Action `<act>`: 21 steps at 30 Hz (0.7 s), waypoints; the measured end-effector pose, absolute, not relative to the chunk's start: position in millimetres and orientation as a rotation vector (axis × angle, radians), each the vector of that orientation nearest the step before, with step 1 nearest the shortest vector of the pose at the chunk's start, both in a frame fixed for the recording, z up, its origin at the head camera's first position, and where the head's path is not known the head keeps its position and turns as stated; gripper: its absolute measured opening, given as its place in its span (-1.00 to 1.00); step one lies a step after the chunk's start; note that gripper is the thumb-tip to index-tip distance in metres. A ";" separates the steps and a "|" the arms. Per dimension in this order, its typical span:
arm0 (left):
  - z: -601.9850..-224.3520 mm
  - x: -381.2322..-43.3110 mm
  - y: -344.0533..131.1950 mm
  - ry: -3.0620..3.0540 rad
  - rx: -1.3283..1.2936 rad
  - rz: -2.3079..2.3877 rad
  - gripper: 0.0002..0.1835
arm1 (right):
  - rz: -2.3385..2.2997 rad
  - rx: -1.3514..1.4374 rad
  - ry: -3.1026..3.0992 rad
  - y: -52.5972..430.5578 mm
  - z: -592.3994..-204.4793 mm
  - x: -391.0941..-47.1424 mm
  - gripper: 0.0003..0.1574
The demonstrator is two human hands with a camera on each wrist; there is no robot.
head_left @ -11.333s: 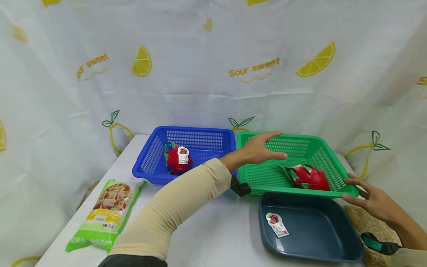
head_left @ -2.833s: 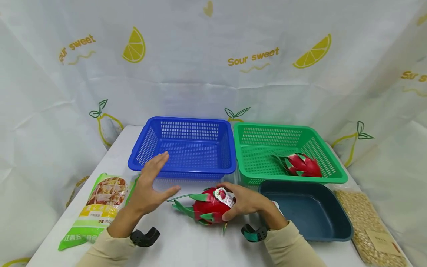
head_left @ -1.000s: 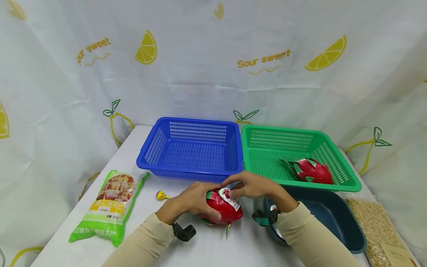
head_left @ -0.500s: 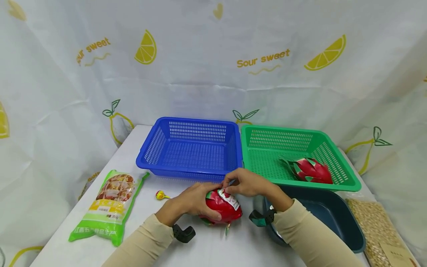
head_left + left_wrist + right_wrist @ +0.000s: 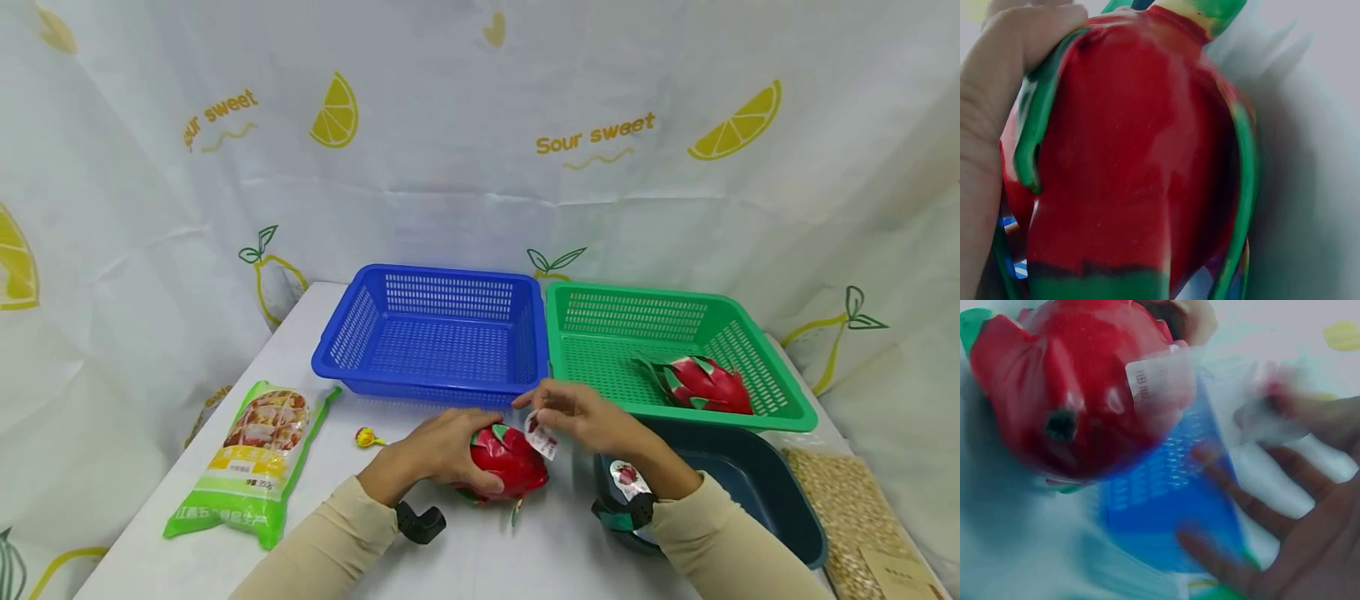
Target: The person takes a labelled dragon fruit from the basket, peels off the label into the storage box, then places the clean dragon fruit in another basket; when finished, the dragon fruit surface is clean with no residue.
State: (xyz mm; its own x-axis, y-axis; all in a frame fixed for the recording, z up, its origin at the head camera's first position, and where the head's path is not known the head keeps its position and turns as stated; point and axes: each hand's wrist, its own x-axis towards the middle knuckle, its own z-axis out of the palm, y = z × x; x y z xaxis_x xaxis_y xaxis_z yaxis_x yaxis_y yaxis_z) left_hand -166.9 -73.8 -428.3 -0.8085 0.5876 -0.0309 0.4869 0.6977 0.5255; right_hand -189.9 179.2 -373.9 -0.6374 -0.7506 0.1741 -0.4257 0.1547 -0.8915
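A red dragon fruit with green scales lies on the white table, in front of the blue basket. My left hand grips it from the left, thumb on the near side and fingers over the top. In the left wrist view its glossy red skin fills most of the frame beside the thumb. My right hand pinches a white label sticker with a small fruit picture. The sticker stands away from the skin at its upper end, while its lower end overlaps the fruit in the blurred right wrist view.
Behind stand a blue basket and a green basket with another dragon fruit. A dark blue basin bearing a label is at right, beside a grain bag. A lollipop and green food bag lie left.
The dragon fruit has come from the blue basket to the table. My left hand has taken hold of it. My right hand has pulled the label up off its skin, toward the right.
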 end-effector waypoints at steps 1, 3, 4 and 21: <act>-428.0 -166.7 -73.1 2.707 0.871 0.752 -0.02 | -1.554 -1.139 2.092 185.9 -367.4 -188.5 -0.89; -428.0 -166.4 -72.2 2.704 0.878 0.757 -0.03 | -1.672 -1.150 2.029 199.7 -350.4 -185.8 -0.90; -428.2 -166.1 -71.8 2.704 0.880 0.760 -0.04 | -1.690 -1.158 2.010 207.0 -340.7 -184.3 -0.90; -431.1 -163.0 -73.1 2.692 0.845 0.804 -0.04 | -0.983 -0.673 2.048 344.4 -352.0 -174.7 -0.81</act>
